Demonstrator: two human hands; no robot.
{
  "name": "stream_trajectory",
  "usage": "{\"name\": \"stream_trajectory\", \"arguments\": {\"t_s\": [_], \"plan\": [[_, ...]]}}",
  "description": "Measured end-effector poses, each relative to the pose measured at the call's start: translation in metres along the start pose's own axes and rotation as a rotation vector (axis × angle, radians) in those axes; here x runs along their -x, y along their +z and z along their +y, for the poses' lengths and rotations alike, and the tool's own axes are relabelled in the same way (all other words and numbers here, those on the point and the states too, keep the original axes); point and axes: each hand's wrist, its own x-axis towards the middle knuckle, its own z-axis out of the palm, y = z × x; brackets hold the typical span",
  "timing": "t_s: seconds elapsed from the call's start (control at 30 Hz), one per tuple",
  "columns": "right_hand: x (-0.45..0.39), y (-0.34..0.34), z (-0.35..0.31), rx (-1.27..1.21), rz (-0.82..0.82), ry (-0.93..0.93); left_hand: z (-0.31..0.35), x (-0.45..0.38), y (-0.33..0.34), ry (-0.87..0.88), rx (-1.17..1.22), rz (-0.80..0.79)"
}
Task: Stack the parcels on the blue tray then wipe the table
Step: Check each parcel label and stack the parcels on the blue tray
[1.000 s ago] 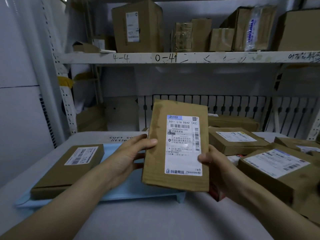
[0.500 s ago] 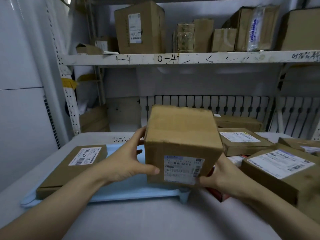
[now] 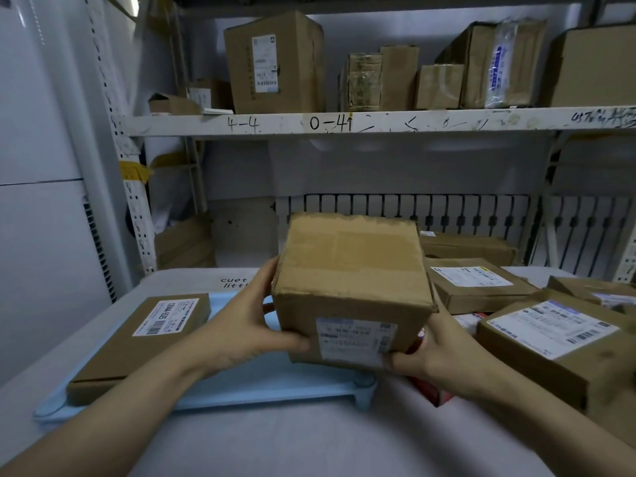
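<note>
Now the box [image 3: 351, 290] is tipped over: a second ago its big label faced the camera, now the label sits on the near side and plain cardboard faces up. Left hand [image 3: 241, 325] and right hand [image 3: 444, 356] clasp its two sides, thumbs on the near face. It hangs over the right end of the blue tray [image 3: 261, 387], apparently not down yet. A flat parcel [image 3: 137, 342] lies on the tray's left end; more parcels [image 3: 550, 342] wait along the table's [image 3: 309, 442] right edge. Stacking is early, wiping not started.

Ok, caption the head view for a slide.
Both hands, left hand and right hand, hold a cardboard parcel above the blue tray.
</note>
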Motion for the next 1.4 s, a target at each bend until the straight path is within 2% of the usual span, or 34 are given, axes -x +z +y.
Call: {"name": "stream_trajectory", "arguments": {"t_s": [0.1, 0.23, 0.43, 0.6, 0.7, 1.07, 1.17, 1.3, 1.4], "plan": [[-0.002, -0.002, -0.004, -0.051, 0.009, 0.002, -0.001, -0.001, 0.003, -0.104, 0.091, 0.050], [-0.006, 0.000, -0.015, -0.012, 0.079, 0.023, -0.002, -0.006, 0.008, -0.120, 0.285, 0.150], [-0.004, -0.001, -0.030, -0.244, 0.164, 0.043, -0.012, -0.012, 0.013, -0.197, 0.645, 0.206], [-0.012, 0.007, -0.033, -0.446, 0.200, 0.090, -0.019, -0.014, 0.017, -0.339, 0.827, 0.255], [-0.017, 0.010, -0.034, -0.572, 0.222, 0.122, -0.019, -0.015, 0.019, -0.406, 0.812, 0.248], [-0.017, 0.010, -0.033, -0.616, 0.282, 0.219, -0.016, -0.013, 0.024, -0.469, 0.714, 0.217], [-0.017, 0.007, -0.036, -0.561, 0.359, 0.226, -0.017, -0.013, 0.024, -0.475, 0.679, 0.220], [-0.016, 0.001, -0.037, -0.418, 0.344, 0.156, -0.016, -0.012, 0.024, -0.443, 0.633, 0.229], [-0.017, -0.001, -0.037, -0.335, 0.357, 0.181, -0.015, -0.009, 0.023, -0.400, 0.634, 0.225]]}}
